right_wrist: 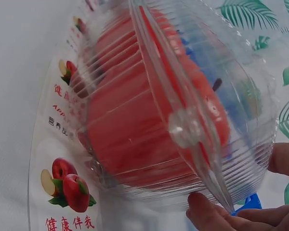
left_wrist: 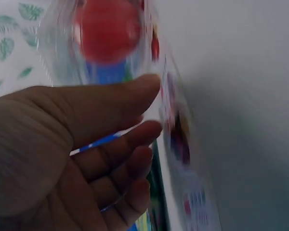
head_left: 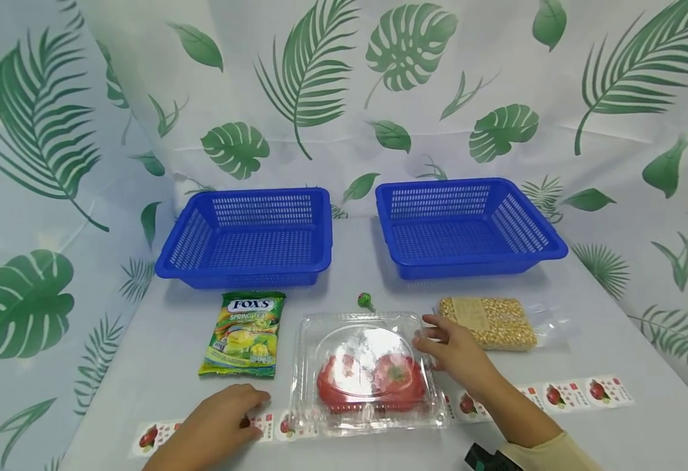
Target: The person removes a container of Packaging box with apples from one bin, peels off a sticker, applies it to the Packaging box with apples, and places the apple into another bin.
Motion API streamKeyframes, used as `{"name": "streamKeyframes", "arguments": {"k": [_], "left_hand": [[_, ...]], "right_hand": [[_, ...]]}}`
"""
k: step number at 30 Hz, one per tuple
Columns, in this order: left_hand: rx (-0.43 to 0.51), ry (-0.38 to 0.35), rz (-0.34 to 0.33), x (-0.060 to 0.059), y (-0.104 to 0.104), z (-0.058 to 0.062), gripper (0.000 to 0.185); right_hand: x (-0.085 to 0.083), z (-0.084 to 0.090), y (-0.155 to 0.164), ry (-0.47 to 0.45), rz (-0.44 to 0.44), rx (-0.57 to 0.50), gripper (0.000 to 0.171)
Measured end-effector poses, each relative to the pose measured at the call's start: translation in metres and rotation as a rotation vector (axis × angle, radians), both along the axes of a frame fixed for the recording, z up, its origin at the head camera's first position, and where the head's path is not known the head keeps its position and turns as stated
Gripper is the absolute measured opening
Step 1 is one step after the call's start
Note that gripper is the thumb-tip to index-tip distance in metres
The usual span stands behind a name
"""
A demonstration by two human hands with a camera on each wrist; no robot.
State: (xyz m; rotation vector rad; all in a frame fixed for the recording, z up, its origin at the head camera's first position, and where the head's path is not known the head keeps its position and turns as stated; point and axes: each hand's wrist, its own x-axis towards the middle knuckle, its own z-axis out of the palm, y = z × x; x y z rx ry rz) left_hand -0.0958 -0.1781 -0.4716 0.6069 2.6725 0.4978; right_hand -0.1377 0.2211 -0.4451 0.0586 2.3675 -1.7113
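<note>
A clear plastic clamshell box (head_left: 367, 366) with red tomatoes (head_left: 397, 376) inside lies at the table's front centre. My right hand (head_left: 429, 340) is at its right edge, thumb and fingers pinching the box rim (right_wrist: 202, 159); the fingertips (right_wrist: 207, 211) show below the rim in the right wrist view. On the table left of the box, my left hand (head_left: 252, 409) rests palm down on a strip of apple stickers (head_left: 579, 392). Its fingers (left_wrist: 144, 132) are loosely curled and hold nothing, close to the blurred box (left_wrist: 111, 33).
Two blue baskets (head_left: 249, 275) (head_left: 467, 265) stand at the back. A green Fox's candy bag (head_left: 243, 333) lies left of the box, a small green lollipop (head_left: 366, 301) behind it, and a pack of corn kernels (head_left: 488, 322) to its right. Leaf-print cloth surrounds the table.
</note>
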Motion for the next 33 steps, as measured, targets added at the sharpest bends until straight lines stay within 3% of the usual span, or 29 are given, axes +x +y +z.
{"name": "streamKeyframes", "arguments": {"k": [8, 10, 14, 16, 21, 24, 28, 30, 33], "left_hand": [[-0.092, -0.057, 0.167, 0.003, -0.036, -0.001, 0.039], [-0.098, -0.026, 0.14, 0.003, -0.04, -0.002, 0.034], [-0.054, 0.004, 0.02, 0.002, -0.049, -0.005, 0.03], [-0.01, -0.084, 0.019, 0.001, -0.053, -0.003, 0.032], [0.044, -0.381, 0.186, -0.003, -0.065, 0.009, 0.039], [0.05, -0.481, 0.225, -0.003, -0.083, 0.021, 0.044], [0.173, -0.499, 0.143, -0.002, -0.11, 0.045, 0.044], [0.305, -0.444, 0.047, -0.002, -0.115, 0.059, 0.042], [0.49, -0.367, -0.087, -0.006, -0.106, 0.075, 0.038]], "right_hand": [[-0.003, -0.001, -0.006, 0.034, -0.014, -0.012, 0.06], [-0.004, 0.0, -0.007, 0.039, -0.011, 0.002, 0.06], [-0.006, 0.0, -0.007, 0.034, -0.013, 0.022, 0.061], [-0.007, -0.001, -0.006, 0.024, -0.016, 0.023, 0.062], [-0.008, -0.003, -0.006, 0.014, -0.01, -0.014, 0.066], [-0.008, -0.004, -0.007, 0.009, -0.005, -0.019, 0.068], [-0.007, -0.004, -0.006, 0.014, 0.022, 0.06, 0.07], [-0.008, -0.002, -0.005, 0.033, 0.042, 0.12, 0.07], [-0.01, 0.002, -0.003, 0.063, 0.061, 0.187, 0.069]]}}
